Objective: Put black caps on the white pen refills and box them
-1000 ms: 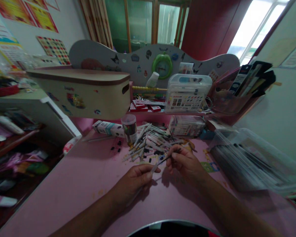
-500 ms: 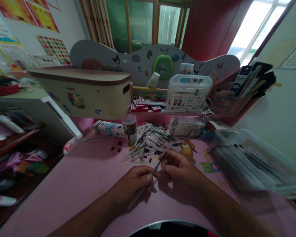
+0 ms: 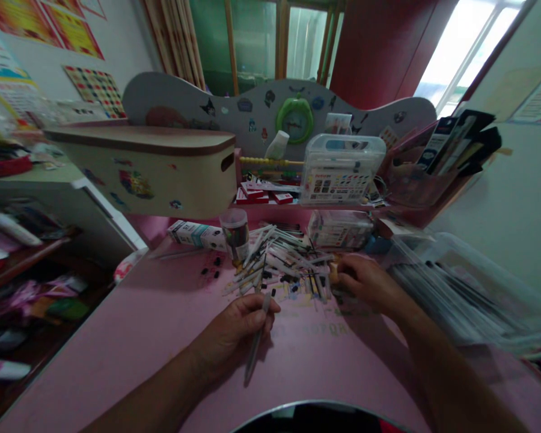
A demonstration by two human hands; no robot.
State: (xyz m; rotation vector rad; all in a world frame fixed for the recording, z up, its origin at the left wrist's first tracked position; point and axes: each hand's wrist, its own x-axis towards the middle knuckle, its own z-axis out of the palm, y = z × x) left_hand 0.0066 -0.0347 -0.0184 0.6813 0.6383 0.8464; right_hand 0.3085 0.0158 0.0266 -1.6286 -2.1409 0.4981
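A translucent pen barrel (image 3: 258,346) slants between the thumb and fingers of my left hand (image 3: 242,322), which is closed on it, the lower end pointing towards me. My right hand (image 3: 359,278) is at the right edge of a heap of pens and pen parts (image 3: 282,255), fingers bent inward against a small tan-brown figure (image 3: 333,273) that it mostly covers. Whatever is between its fingertips is hidden. Several small black caps (image 3: 217,261) lie left of the heap. Thin refills and tubes (image 3: 316,287) lie side by side at its front right.
A clear jar of pens (image 3: 235,234) and a long carton (image 3: 193,234) stand behind left. On the right is a clear plastic bin (image 3: 460,288) of dark pens. A shelf holds a lidded cream box (image 3: 175,177) and a clear carry case (image 3: 342,171). The desk (image 3: 153,343) is pink.
My right hand has moved right and away from the pen to the tan-brown figure. The thin dark rod between the hands is no longer seen there. My left hand has shifted slightly left, its barrel steeper.
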